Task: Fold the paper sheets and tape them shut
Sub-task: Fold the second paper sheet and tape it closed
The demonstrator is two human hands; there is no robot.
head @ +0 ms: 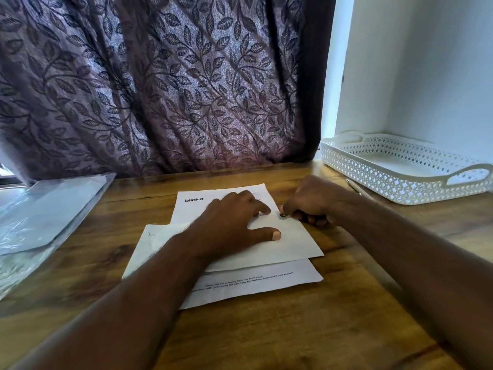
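The left hand (234, 222) is lying flat with its fingers spread, pressing on the folded sheet (293, 247) in the middle of the table (266, 343). It is grasping nothing and only pinning the paper. Just at its 3 o'clock, the right hand (309, 201) is curling its fingers and pinching a small dark object (282, 215) at the folded sheet's far edge. I cannot tell whether that is a tape end. The work seems to be partway along: one sheet is looking folded over, no tape is showing on it, and the printed sheet (202, 209) underneath is lying open, sticking out at 12 and 6 o'clock, likely waiting its turn. No tape roll is showing anywhere. Around the papers, a white lattice tray (400, 193) is sitting at 2 o'clock with a pen (358, 189) just beside it. A clear plastic sleeve (53, 209) is lying at 9 o'clock, and a leaf-patterned curtain (160, 89) is hanging at 12. The left forearm is covering the folded sheet's left part, and nothing else is crowding the sheets.
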